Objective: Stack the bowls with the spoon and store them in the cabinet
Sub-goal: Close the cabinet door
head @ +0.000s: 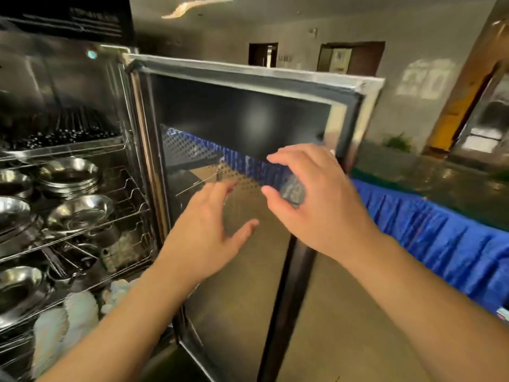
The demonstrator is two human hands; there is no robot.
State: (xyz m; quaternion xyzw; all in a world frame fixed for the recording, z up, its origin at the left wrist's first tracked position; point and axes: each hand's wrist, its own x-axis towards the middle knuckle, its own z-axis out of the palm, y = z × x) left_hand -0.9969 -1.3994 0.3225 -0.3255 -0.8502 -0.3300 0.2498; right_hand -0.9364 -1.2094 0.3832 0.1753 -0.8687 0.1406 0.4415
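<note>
Head view: two empty, spread hands, left (209, 230) and right (316, 205), before one open cabinet door (248, 111).

No text can be read; faint lines of print on the cabinet's black top panel (71, 17) are too blurred.

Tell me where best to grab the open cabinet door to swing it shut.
Probably at the cabinet door free edge, the metal frame on its right side farthest from the hinge by the shelves. Come from the right with the right hand, which is open and nearest that edge, and push leftward. The left hand, also open, can press the glass.
</note>
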